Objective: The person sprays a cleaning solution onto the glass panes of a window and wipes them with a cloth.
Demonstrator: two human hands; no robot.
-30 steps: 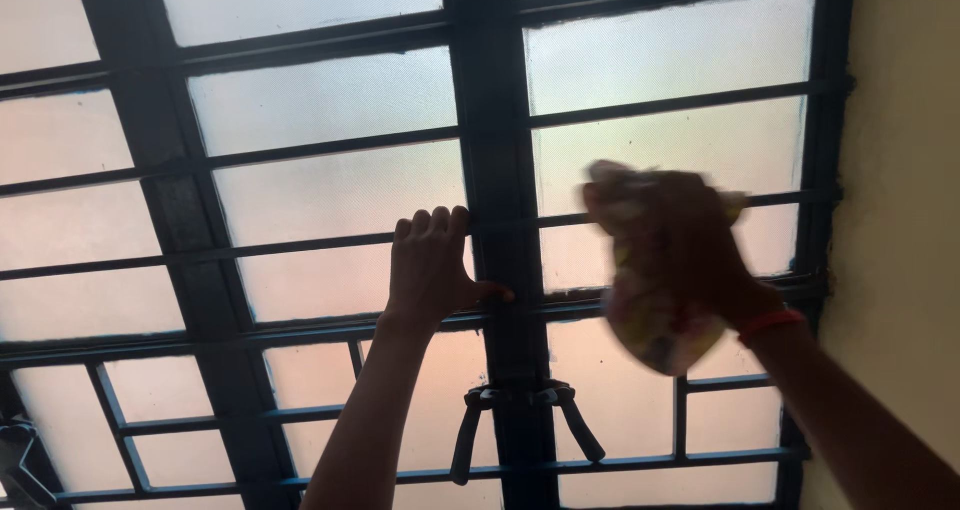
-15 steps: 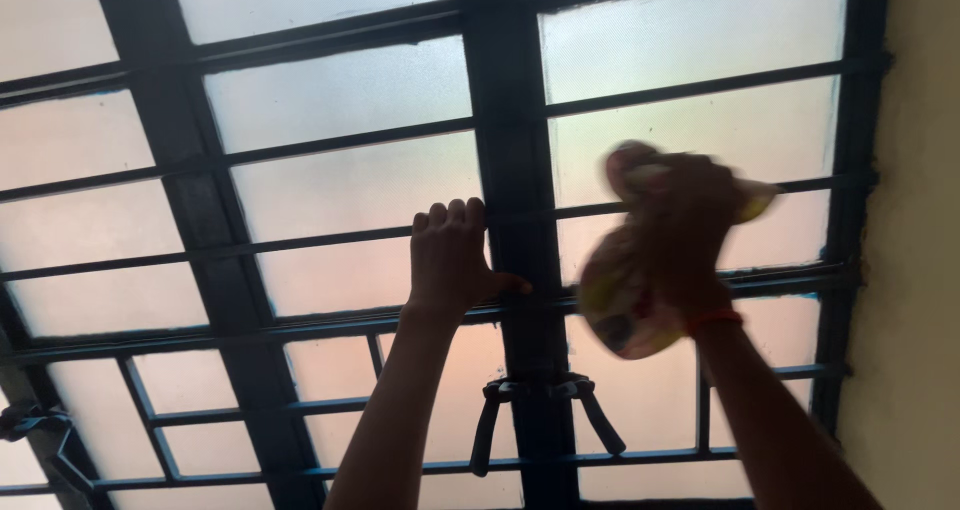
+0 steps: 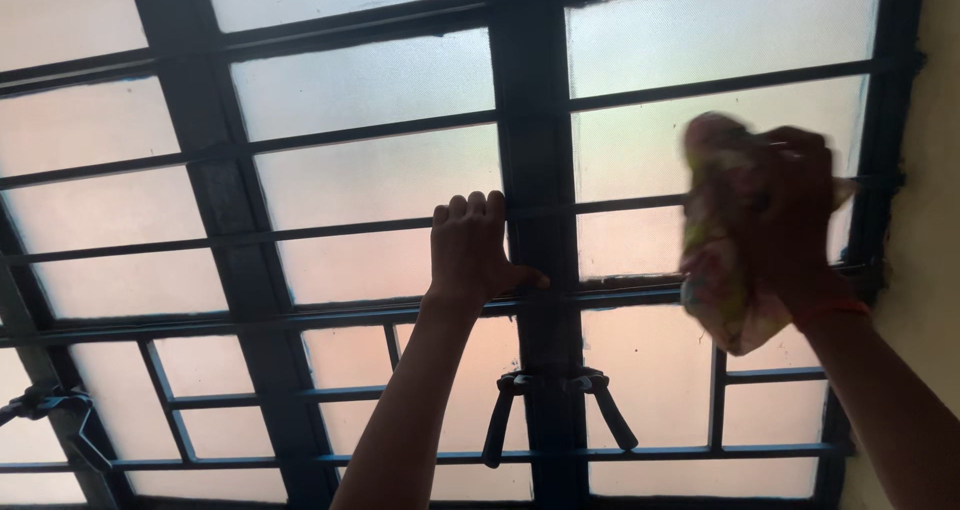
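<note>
Right hand (image 3: 800,225), right of centre: fingers closed around a crumpled soft cloth with a pale yellow-green and pink pattern (image 3: 725,255), pressed flat against a frosted glass pane (image 3: 640,150). Cloth bunches out left of and below the palm; hand and cloth are motion-blurred, so individual fingers and the pattern are hard to make out. A thin reddish band (image 3: 830,310) sits on the wrist. Forearm runs off the lower right corner.

Left hand (image 3: 475,245), centre of frame: four fingers hooked over a thin dark horizontal metal bar (image 3: 380,227), thumb out to the right touching the wide dark vertical metal mullion (image 3: 535,220). Grip closed on the bar, nothing else in the hand. Forearm drops to the bottom edge, backlit, mostly silhouette.

Below the left hand, on the mullion: two dark metal latch handles (image 3: 555,410) splayed down and outward, one each side. Another similar dark fitting (image 3: 50,410) at lower left, partly cut by the frame edge, shape unclear.

Window: dark metal grid of flat frames and thin round bars, paint looks rough at the edges. Glass is translucent, finely textured, glowing white to pale pink; nothing behind it can be seen. A plain yellowish wall strip (image 3: 930,270) runs down the right edge.
</note>
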